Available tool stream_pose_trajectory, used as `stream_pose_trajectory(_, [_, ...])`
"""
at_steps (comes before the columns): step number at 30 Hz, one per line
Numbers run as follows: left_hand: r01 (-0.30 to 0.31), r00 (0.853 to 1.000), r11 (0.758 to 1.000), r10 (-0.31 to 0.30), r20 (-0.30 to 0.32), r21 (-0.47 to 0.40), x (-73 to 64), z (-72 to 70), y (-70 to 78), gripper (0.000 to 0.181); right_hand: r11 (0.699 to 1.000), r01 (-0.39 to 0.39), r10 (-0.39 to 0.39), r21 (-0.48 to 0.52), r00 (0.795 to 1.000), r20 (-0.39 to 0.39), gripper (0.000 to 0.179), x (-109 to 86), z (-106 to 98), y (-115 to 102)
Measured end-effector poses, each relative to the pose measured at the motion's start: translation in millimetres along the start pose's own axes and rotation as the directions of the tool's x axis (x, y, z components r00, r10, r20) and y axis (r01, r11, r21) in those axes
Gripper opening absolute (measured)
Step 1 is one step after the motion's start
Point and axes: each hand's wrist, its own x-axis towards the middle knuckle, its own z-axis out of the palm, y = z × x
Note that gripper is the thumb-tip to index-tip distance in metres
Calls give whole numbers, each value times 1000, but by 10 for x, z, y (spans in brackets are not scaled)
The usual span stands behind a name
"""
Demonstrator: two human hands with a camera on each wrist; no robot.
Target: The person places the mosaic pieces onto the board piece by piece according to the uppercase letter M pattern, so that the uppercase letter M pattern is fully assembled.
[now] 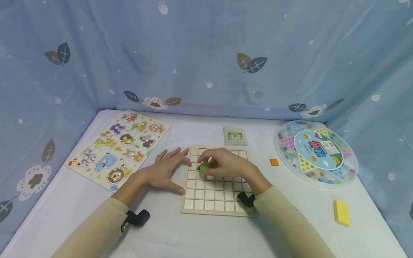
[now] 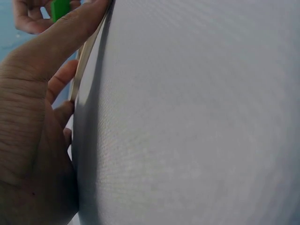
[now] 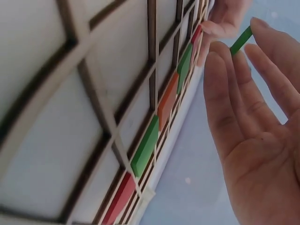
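Observation:
A wooden grid board (image 1: pixel 209 213) lies flat on the white table. My right hand (image 1: pixel 227 164) pinches a small green tile (image 3: pixel 241 41) between thumb and fingertips, above the board's upper left part. Along one row of the grid, the right wrist view shows a red tile (image 3: pixel 118 199), a green tile (image 3: pixel 146 147), an orange tile (image 3: pixel 168 101), another green tile (image 3: pixel 184 63) and a red one at the far end. With fingers spread, my left hand (image 1: pixel 165 171) touches the board's left edge. In the head view my right hand hides most of that row.
An animal puzzle board (image 1: pixel 106 181) lies at the left. Behind the grid is a small pattern card (image 1: pixel 235 136). To the right are a loose orange tile (image 1: pixel 274 162), a round clear bead case (image 1: pixel 317 154) and a yellow block (image 1: pixel 341 213). Blue curtains (image 1: pixel 206 71) surround the table.

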Motion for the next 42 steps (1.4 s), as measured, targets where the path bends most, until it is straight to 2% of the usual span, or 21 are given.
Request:
stream_pose_trajectory(16, [0, 1000, 1000, 0, 3, -9, 13, 17, -7, 87, 989, -72, 79, -129, 996, 47, 25, 82, 91, -4])
stream_pose_trajectory(34, [-4, 1000, 1000, 3, -5, -8, 5, 11, -17, 86, 973, -112, 120, -201, 992, 29, 20, 116, 101, -44])
stream_pose_trajectory(42, [11, 1000, 1000, -11, 4, -2, -3, 17, -28, 87, 970, -108, 121, -218, 992, 46, 27, 135, 121, -44])
